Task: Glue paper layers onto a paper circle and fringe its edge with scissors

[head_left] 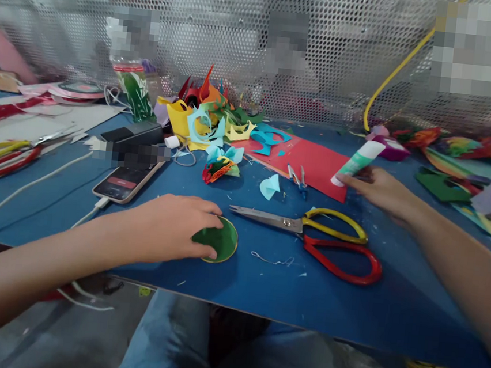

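My left hand [169, 229] has its thumb and fingers around the left side of a round green disc [225, 240] with a thin yellowish rim, low over the blue table near its front edge. My right hand [377, 188] grips a green and white glue stick [359, 159], tilted, above the right end of a red paper sheet [317, 165]. Between the hands lie large scissors [296, 223] with one yellow and one red handle. Small blue-handled snips [298, 179] rest by the red sheet. A curled light blue paper piece [270, 186] sits nearby.
Colourful paper offcuts [208, 122] are heaped at the back, before a perforated metal panel [224, 43]. A phone [128, 179] with a white cable, a bottle [133, 89] and other scissors [9, 152] are at left. More paper pieces [445, 186] lie at right.
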`<state>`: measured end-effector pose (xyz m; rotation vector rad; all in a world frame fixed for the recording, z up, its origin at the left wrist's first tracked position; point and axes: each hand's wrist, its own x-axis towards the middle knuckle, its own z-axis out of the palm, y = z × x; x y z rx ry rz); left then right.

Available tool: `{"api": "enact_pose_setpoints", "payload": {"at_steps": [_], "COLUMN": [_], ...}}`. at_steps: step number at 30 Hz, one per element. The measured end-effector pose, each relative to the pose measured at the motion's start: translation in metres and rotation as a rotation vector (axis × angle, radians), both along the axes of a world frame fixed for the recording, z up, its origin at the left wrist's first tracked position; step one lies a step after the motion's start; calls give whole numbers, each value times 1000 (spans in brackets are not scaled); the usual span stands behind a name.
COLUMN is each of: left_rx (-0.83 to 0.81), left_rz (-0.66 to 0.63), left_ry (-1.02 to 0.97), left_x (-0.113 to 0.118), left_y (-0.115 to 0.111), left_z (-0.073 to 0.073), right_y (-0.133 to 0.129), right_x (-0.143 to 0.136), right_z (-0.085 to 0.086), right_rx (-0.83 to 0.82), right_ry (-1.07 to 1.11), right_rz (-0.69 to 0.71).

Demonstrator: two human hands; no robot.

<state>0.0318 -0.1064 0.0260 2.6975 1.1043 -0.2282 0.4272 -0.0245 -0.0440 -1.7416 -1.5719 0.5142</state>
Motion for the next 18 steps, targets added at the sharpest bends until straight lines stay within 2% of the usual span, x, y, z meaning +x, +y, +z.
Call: {"api": "enact_pose_setpoints", "payload": {"at_steps": [3, 8, 11, 14, 16, 18], "left_rx": [-20, -20, 37, 90, 110, 168], "left_rz": [-19, -97, -222, -327, -328, -272], "left_ry": [-3, 10, -5, -144, -221, -249], "left_x": [-6, -9, -4, 3, 5, 6], "left_y": [-2, -5, -6, -7, -7, -6], "left_z": [1, 5, 6, 5, 3, 0], "right_y": [5, 7, 4, -1, -5, -8], "right_x": [-8, -10, -9, -12, -16, -21], "right_z": [1, -5, -6, -2, 3, 10], "right_rx": [-44, 14, 43, 83, 126, 168], "right_ry": [73, 93, 108, 145, 173, 197], "right_rz": [-77, -186, -219, -262, -281, -291]}}
